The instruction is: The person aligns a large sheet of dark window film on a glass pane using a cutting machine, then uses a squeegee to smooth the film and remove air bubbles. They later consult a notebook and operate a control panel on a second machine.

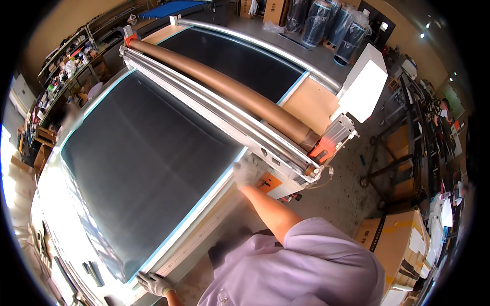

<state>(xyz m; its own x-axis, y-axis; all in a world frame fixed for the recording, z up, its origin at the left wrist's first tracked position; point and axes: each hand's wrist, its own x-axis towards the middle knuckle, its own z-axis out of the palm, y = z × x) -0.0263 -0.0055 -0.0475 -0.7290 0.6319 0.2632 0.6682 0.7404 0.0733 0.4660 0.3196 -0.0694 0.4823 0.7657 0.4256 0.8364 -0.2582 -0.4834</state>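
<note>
A large black sheet [153,158] with light-blue edges lies across the white worktable. At its near-left corner, my left hand [154,284], in a pale work glove, rests on the edge with its fingers stretched out. Farther along the near edge, close to the roller frame, is my right hand [246,172]. It is gloved too, and its fingers are smeared by motion. I cannot make out whether it grips anything. Clear glossy film [84,219] shows wrinkled along the sheet's left end.
A long brown roller [219,84] spans the table between orange end brackets. Beyond it lies another black panel [229,58]. Plastic-wrapped rolls [316,23] stand at the back. A cardboard box [395,245] and dark metal rack [395,158] are on the right. Cluttered shelves [66,64] line the left.
</note>
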